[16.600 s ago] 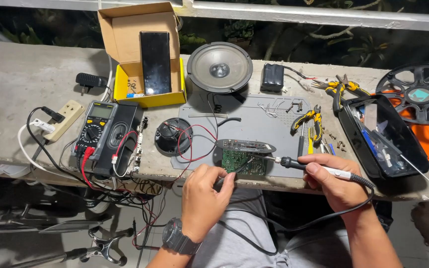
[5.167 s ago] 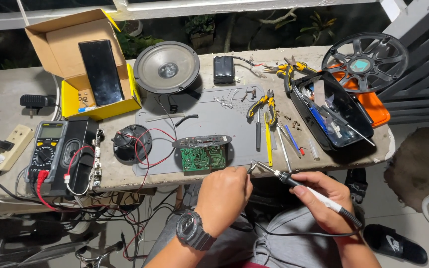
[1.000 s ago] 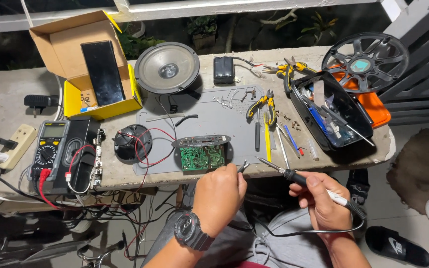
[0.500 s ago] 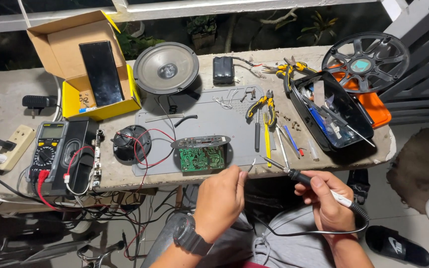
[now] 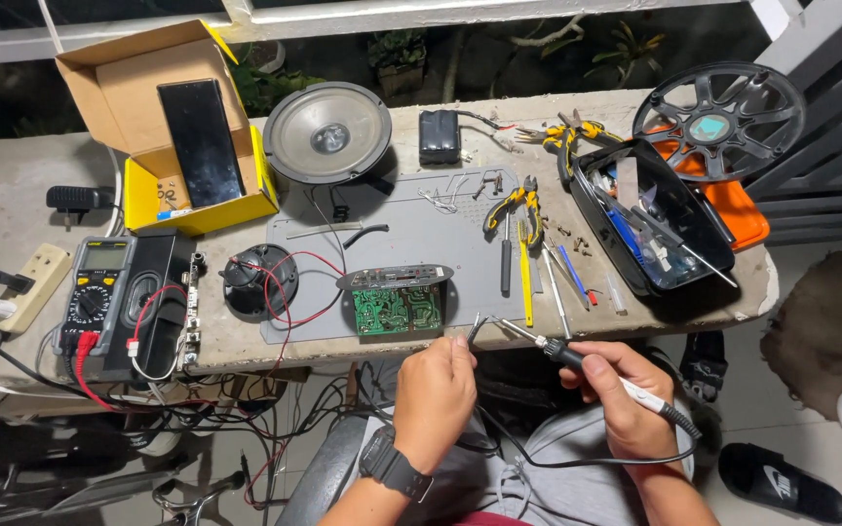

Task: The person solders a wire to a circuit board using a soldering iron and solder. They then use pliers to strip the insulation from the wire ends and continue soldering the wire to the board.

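My right hand (image 5: 624,399) grips a soldering iron (image 5: 565,354) by its black handle, the tip pointing left near the bench edge. My left hand (image 5: 435,393), with a black wristwatch, pinches a thin wire (image 5: 476,327) whose end meets the iron's tip. Both hands hover just off the front edge of the concrete bench (image 5: 12,195). A green circuit board (image 5: 399,308) lies on the grey work mat (image 5: 421,234) just beyond my left hand, red wires running from it to a small black speaker (image 5: 258,281).
A multimeter (image 5: 95,297) and power strip (image 5: 31,287) sit at left. At the back are a yellow cardboard box (image 5: 172,131), a large speaker (image 5: 327,132) and a black battery block (image 5: 439,134). Pliers, screwdrivers, a black parts tray (image 5: 650,219) and a wheel-shaped grille (image 5: 718,117) lie right.
The soldering iron's tip and the wire in my left hand have come together at the bench edge. My right hand has shifted slightly left and up.
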